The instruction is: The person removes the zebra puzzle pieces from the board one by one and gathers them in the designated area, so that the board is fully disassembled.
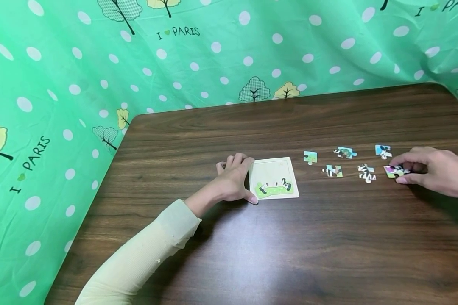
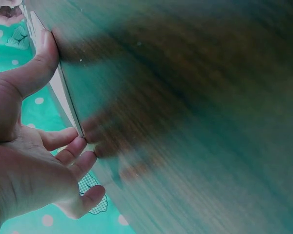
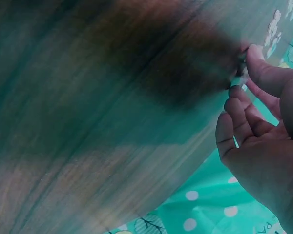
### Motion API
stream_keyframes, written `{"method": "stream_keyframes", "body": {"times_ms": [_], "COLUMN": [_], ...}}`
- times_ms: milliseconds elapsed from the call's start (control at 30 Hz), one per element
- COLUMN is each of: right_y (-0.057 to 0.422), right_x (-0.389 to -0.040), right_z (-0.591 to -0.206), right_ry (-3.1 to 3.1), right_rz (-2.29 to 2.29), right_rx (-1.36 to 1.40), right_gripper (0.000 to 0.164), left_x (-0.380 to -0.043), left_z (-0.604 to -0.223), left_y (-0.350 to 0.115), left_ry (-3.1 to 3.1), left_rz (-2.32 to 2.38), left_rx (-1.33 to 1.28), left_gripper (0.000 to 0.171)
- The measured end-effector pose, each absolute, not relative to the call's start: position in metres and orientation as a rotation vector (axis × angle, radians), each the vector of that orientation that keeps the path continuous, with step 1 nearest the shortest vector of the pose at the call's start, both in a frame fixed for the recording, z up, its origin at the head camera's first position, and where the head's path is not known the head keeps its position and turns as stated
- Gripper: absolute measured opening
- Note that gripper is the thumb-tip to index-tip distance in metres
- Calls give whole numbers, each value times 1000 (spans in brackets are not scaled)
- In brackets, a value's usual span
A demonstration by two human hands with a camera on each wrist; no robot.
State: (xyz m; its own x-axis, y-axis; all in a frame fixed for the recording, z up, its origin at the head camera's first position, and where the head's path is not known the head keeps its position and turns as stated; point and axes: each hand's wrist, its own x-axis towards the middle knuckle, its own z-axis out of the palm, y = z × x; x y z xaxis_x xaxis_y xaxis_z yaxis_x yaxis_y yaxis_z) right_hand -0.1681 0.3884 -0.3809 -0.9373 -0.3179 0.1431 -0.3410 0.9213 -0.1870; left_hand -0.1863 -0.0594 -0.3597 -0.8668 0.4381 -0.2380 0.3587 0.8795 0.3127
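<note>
A square wooden puzzle board [image 1: 273, 167] lies on the table, with green and black-and-white animal feet pictured along its near side. My left hand [image 1: 234, 180] holds the board at its left side, thumb at the near corner and fingertips at the far one. In the left wrist view the thumb [image 2: 49, 48] lies along the board's edge. My right hand [image 1: 437, 171] pinches a puzzle piece [image 1: 395, 171] with purple, green and striped print between thumb and fingers, low over the table. In the right wrist view the fingers mostly hide that piece.
Several loose puzzle pieces lie between the board and my right hand: a green-and-blue one [image 1: 310, 157], a blue one [image 1: 383, 150] and a striped one [image 1: 366, 173] among them. The brown wooden table [image 1: 213, 254] meets a green dotted curtain [image 1: 198, 76] at the back and left.
</note>
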Motion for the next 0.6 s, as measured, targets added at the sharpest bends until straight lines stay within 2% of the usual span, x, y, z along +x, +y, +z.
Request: {"method": "stream_keyframes", "body": {"times_ms": [167,300,600], "right_y": [381,357,274], "right_x": [-170,-169,-174], "right_z": [-373,-363,-353], "right_ry": [-2948,-2883,-2737], "right_rz": [323,463,730], "right_rx": [487,499,800], "right_gripper": [36,33,38], "left_x": [-186,-186,-186], "left_z": [-358,-358,-358], "left_y": [-59,-60,-60], "left_ry": [2747,2746,2749], "left_rz": [371,373,365], "left_rx": [597,591,584], "left_gripper": [104,105,106]}}
